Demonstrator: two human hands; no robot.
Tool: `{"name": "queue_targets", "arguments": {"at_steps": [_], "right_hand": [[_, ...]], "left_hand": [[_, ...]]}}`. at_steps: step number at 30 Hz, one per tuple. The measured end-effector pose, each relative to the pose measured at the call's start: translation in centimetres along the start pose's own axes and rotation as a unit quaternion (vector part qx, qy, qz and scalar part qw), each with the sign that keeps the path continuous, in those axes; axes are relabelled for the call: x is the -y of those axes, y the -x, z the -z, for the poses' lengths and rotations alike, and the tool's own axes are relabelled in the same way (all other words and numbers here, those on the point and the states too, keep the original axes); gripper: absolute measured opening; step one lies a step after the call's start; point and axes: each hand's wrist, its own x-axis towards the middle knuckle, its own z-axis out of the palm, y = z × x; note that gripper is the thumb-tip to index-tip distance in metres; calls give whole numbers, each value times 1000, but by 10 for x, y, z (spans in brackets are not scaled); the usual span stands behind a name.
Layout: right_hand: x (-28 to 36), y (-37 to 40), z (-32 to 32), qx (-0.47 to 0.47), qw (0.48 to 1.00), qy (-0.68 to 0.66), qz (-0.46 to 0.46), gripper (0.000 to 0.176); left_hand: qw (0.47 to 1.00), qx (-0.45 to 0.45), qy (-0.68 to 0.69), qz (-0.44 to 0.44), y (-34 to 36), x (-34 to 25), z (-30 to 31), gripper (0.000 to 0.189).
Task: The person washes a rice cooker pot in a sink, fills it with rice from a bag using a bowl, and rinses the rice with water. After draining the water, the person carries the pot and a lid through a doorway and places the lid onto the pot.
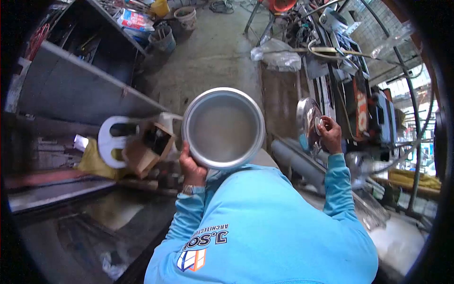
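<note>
A round aluminium pot (223, 128) is held up in front of me, its empty inside facing the camera. My left hand (191, 165) grips its lower left rim; a watch sits on that wrist. My right hand (329, 135) holds a shiny metal lid (307, 120) by its knob, edge-on to the camera and to the right of the pot. Pot and lid are apart. Both arms wear light blue sleeves, and my blue shirt (265, 227) fills the lower middle.
A white plastic chair (113, 139) with an open cardboard box (149, 149) stands at the left. Dark metal shelving (80, 80) rises behind it. Buckets (187, 16), a plastic bag (279, 54) and cluttered tools and cables lie on the concrete floor (213, 57). A grey pipe (295, 161) lies at the right.
</note>
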Motion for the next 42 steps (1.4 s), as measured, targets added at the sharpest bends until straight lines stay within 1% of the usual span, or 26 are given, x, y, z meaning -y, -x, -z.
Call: {"name": "queue_targets", "arguments": {"at_steps": [1,2,3,5,7,8,10,11,13,15,16,19,20,23,24,27,28,30,31,33,35,37,38,39,41,42], "right_hand": [[3,-24,-8,3,999,-13,35,37],[4,-51,-18,-8,997,-45,58,39],[26,-81,-34,-7,997,-47,66,39],[75,-107,-54,-18,986,-21,162,40],[123,-140,-69,23,973,49,223,40],[140,-161,-79,28,953,88,288,41],[172,-198,-106,80,933,54,346,41],[182,-216,-121,78,934,55,344,41],[190,-250,-150,162,923,67,343,40],[190,-288,-180,175,924,82,329,40],[189,-307,-193,186,923,95,324,40],[190,-363,-214,164,924,88,333,40],[192,-375,-215,152,936,79,308,39],[202,-422,-217,131,942,70,301,39],[203,-435,-220,121,947,64,290,39],[209,-466,-227,81,958,89,262,39],[207,-474,-229,69,961,90,250,39],[201,-493,-229,72,967,77,230,40],[204,-501,-225,51,972,81,215,40],[213,-520,-218,-14,946,163,280,41],[207,-534,-200,-47,959,138,245,43],[187,-556,-171,-187,971,29,149,33],[174,-564,-155,-207,975,15,84,32],[160,-567,-141,-216,973,15,83,32],[123,-575,-110,-199,974,13,-108,27],[113,-584,-99,-215,971,12,-104,27]], "left_hand": [[999,44,24,9,-31,15,8,44],[998,62,30,11,-54,25,0,43],[996,75,36,13,-74,22,-9,42],[998,66,18,15,-106,29,-26,41],[999,40,25,25,-147,37,-57,39],[998,49,21,23,-166,42,-74,38],[998,51,27,37,-210,51,-95,38],[997,48,31,52,-227,53,-112,38],[995,64,35,68,-260,57,-143,38],[986,130,26,101,-299,57,-168,37],[983,130,29,123,-320,56,-179,36],[980,151,-12,132,-377,50,-222,35],[978,141,-13,154,-390,47,-237,35],[965,175,-34,192,-438,37,-275,34],[965,162,-71,192,-452,33,-288,35],[951,180,-90,233,-487,25,-327,34],[946,186,-100,245,-501,27,-328,34],[944,190,-137,232,-534,37,-323,37],[935,203,-149,248,-539,37,-338,37],[932,201,-133,272,-546,35,-375,39],[918,217,-150,294,-567,38,-392,42],[927,204,-149,278,-594,42,-407,42],[918,233,-155,281,-608,43,-419,43],[914,241,-159,283,-615,46,-433,43],[916,249,-203,239,-617,60,-485,42],[916,245,-201,245,-631,70,-498,44]]}}
